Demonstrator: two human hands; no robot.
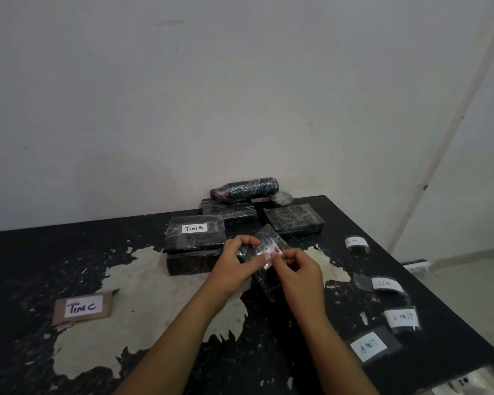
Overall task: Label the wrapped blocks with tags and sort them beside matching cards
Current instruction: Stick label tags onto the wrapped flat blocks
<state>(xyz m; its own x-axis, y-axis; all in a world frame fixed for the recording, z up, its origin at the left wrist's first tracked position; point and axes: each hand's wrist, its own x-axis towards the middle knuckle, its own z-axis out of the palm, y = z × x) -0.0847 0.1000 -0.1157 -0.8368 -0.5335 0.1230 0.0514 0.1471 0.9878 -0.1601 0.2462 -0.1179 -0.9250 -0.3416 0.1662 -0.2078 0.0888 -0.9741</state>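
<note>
**Tagging a wrapped block at a worn black table**

While both hands work at the centre of the table [69, 252], whose black coating has flaked off in pale patches, the other items lie around them. At far left a brown card [82, 307] lies flat, its white label reading "TIM C". Farther right, toward the wall, two wrapped blocks are stacked: the upper block [195, 232] carries a white label reading "TIM B", and the lower block [193, 260] rests under it. Behind the stack lies an unlabelled block [228, 212], with a dark wrapped roll [244, 189] on top of it against the wall. The left hand [236, 266] grips the near-left end of the held block [268, 269], fingers curled over its edge and thumb pressed on its top face. This block is tilted, slanting from upper right to lower left, just in front of the stack. A small white tag [273, 253] sits on its top face; the right hand [297, 270] pinches this tag between curled fingers and thumb. Behind the hands, another unlabelled block [293, 219] lies flat. Along the right edge four loose tags sit in a row, well apart from the hands: the far tag [357, 243], the second tag [387, 284], the third tag [402, 318] and the near tag [369, 347]. Their writing faces away and cannot be read reliably.
</note>
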